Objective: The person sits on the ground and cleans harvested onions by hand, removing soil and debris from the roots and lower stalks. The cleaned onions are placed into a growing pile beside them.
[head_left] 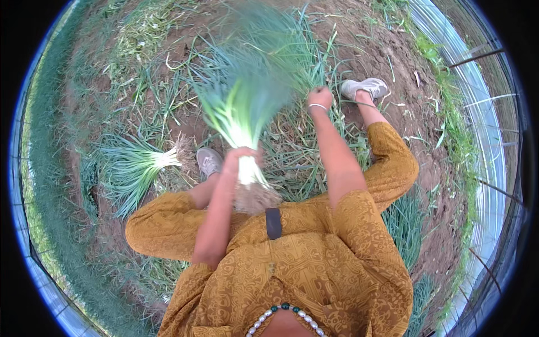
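My left hand (243, 156) is closed around the white stalks of a bunch of green onions (249, 168), whose roots point toward my lap and whose leaves fan away, blurred by motion. To the right, my right hand (321, 97), with a bracelet at the wrist, is curled beside a heap of long green leaves (290, 54); whether it grips any of them cannot be made out. Another bunch of green onions (156, 162) lies on the ground at the left, its roots near my shoe.
Loose leaves and cut stems (299, 160) litter the soil between my legs. Growing green rows (54, 168) run along the left. More green onions (402, 223) lie behind my right leg. A plastic-covered wall with metal rods (488, 126) curves along the right edge.
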The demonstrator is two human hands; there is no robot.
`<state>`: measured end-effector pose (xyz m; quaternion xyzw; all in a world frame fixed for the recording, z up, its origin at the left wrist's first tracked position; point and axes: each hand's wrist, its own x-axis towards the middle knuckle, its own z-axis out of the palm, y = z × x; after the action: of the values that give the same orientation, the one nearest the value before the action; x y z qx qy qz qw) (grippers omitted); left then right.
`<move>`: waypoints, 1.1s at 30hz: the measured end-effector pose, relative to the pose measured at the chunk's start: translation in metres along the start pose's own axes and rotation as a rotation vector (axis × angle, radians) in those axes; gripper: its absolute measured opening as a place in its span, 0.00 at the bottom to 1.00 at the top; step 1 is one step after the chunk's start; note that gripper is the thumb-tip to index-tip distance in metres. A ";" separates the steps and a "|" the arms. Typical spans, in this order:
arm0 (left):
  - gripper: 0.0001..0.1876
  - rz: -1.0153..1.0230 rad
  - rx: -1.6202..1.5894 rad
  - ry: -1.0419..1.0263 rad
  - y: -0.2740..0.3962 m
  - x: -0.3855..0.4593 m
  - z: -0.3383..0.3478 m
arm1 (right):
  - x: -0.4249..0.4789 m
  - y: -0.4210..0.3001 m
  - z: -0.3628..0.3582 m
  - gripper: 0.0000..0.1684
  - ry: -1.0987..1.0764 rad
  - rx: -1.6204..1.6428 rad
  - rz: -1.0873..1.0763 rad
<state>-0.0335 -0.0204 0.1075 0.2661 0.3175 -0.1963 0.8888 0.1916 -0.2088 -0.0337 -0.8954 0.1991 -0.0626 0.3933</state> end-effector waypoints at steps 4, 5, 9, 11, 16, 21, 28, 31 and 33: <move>0.20 0.265 0.013 -0.154 0.063 -0.024 0.017 | 0.008 0.064 -0.025 0.20 -0.365 -0.006 0.009; 0.22 0.282 0.050 -0.196 0.072 -0.016 0.029 | 0.012 0.101 -0.019 0.23 -0.435 0.028 0.022; 0.20 0.358 0.070 0.040 0.081 0.018 0.015 | -0.067 0.091 0.004 0.15 -0.346 -0.121 -0.100; 0.19 0.360 0.150 0.263 0.076 0.041 -0.018 | -0.078 0.077 0.003 0.23 -0.342 -0.224 -0.084; 0.05 0.164 -0.026 0.203 0.037 0.065 -0.086 | -0.058 0.064 -0.017 0.53 -0.362 -0.437 0.094; 0.09 0.080 -0.172 0.258 0.018 0.090 -0.102 | -0.043 0.068 -0.014 0.62 -0.463 -0.620 0.185; 0.13 0.120 -0.283 0.172 0.055 0.060 -0.067 | -0.049 0.040 -0.057 0.27 -0.201 -0.309 -0.349; 0.08 0.145 -0.198 0.195 0.057 0.065 -0.070 | -0.084 0.022 -0.073 0.33 -0.460 -0.622 -0.535; 0.08 0.103 -0.158 0.080 0.056 0.067 -0.065 | -0.090 0.065 -0.061 0.29 -0.643 -0.137 -0.638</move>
<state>0.0147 0.0501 0.0396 0.2187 0.3533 -0.1140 0.9024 0.0731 -0.2535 -0.0354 -0.9099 -0.2150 0.1137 0.3361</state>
